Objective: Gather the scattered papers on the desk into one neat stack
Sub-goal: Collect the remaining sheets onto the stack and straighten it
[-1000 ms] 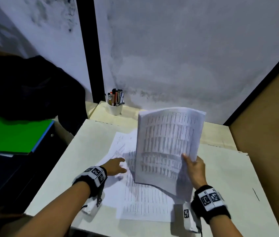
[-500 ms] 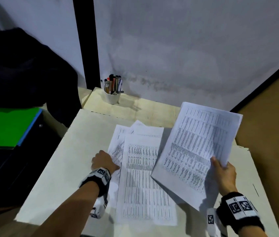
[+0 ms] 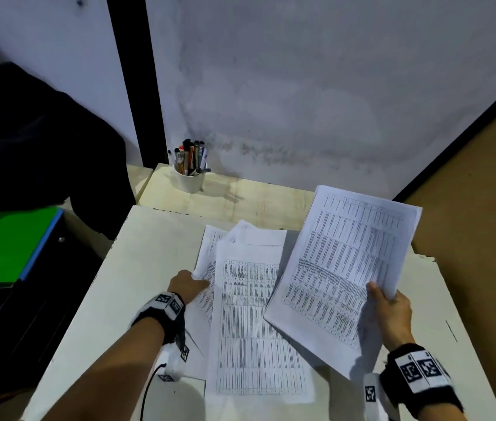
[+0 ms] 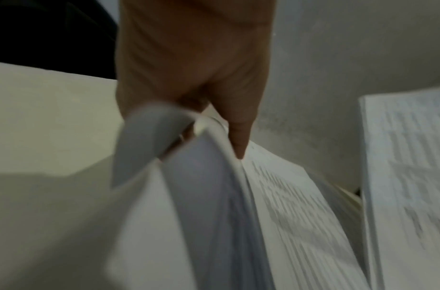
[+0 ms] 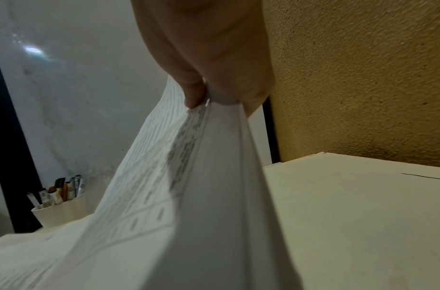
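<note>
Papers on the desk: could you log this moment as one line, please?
left hand: grips loose sheets | right hand: holds gathered bundle | stack: unfinished

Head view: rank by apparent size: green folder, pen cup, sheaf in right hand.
1. sheaf in right hand and green folder: similar spread; the sheaf is lifted nearer the camera and the folder is cut off by the frame, so unranked.
2. pen cup: clearly smallest.

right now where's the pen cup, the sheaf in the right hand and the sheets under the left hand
pen cup (image 3: 190, 182), head view, on its white wall
sheaf (image 3: 344, 268), head view, middle of the printed top page
sheets (image 3: 248, 314), head view, middle of the top sheet on the desk
</note>
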